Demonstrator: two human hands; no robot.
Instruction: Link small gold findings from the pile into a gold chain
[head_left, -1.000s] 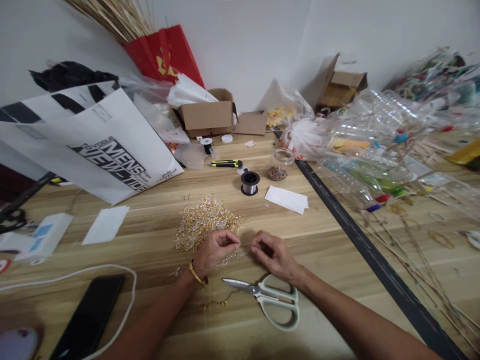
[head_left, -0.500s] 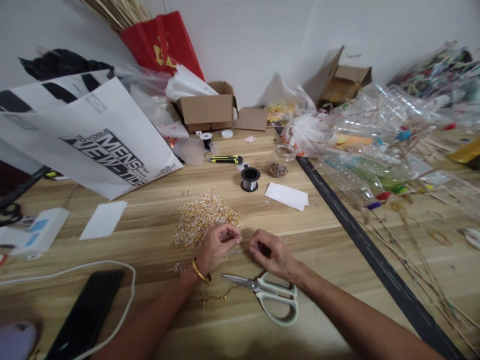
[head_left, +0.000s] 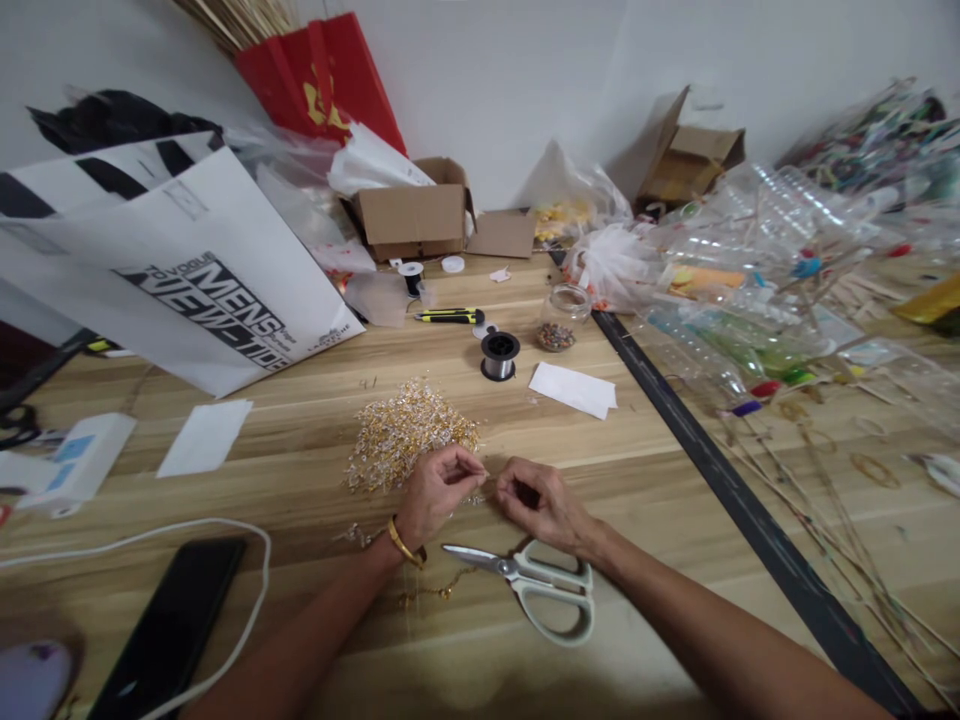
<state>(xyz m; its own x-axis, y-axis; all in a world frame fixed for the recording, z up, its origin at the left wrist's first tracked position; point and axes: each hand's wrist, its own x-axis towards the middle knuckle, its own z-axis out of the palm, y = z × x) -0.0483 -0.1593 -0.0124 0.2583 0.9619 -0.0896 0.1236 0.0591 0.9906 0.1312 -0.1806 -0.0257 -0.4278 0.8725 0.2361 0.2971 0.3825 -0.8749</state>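
My left hand point(head_left: 442, 487), with a gold bracelet point(head_left: 405, 543) at the wrist, is closed in a pinch at the near edge of a heap of gold and clear beads point(head_left: 409, 430). Close to its right, my right hand point(head_left: 541, 500) is also pinched, fingertips facing the left ones. Whatever lies between the fingertips is too small to make out. A few small clear beads point(head_left: 474, 498) lie between the hands. Scissors point(head_left: 517, 575) with pale handles rest partly open just below my right hand. A thin gold chain point(head_left: 442, 590) lies left of them.
Beyond the hands stand a spool of wire point(head_left: 499, 357), a glass jar of beads point(head_left: 556, 325) and a yellow-black cutter point(head_left: 450, 316). White paper point(head_left: 574, 389) lies nearby. Plastic bottles point(head_left: 720, 350) crowd the right; a phone point(head_left: 176, 620) and white cable point(head_left: 262, 560) lie at left.
My right hand has come slightly nearer the left, and the gap between the fingertips is smaller. Both hands stay pinched. The whole view has shifted very slightly.
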